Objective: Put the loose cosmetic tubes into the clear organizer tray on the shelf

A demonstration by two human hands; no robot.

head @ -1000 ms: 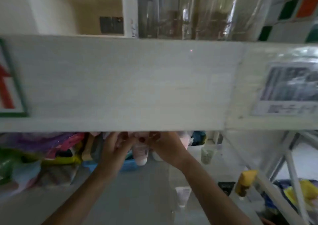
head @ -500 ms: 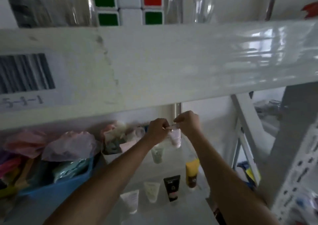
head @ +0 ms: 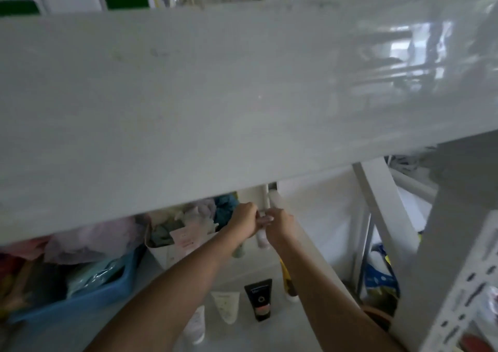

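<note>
Our left hand (head: 244, 222) and right hand (head: 280, 226) pinch one pink tube (head: 262, 239) mid-frame; we should lower it slowly, straight down.

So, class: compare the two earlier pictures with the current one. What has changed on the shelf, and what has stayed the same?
The view swung from the shelf edge toward the shelf's right end. Both hands, left and right, stayed together at the back on a pale pink tube, now a little lower. The black tube, cream tube, white tube and yellow tube lie as they did half a second ago.
</note>
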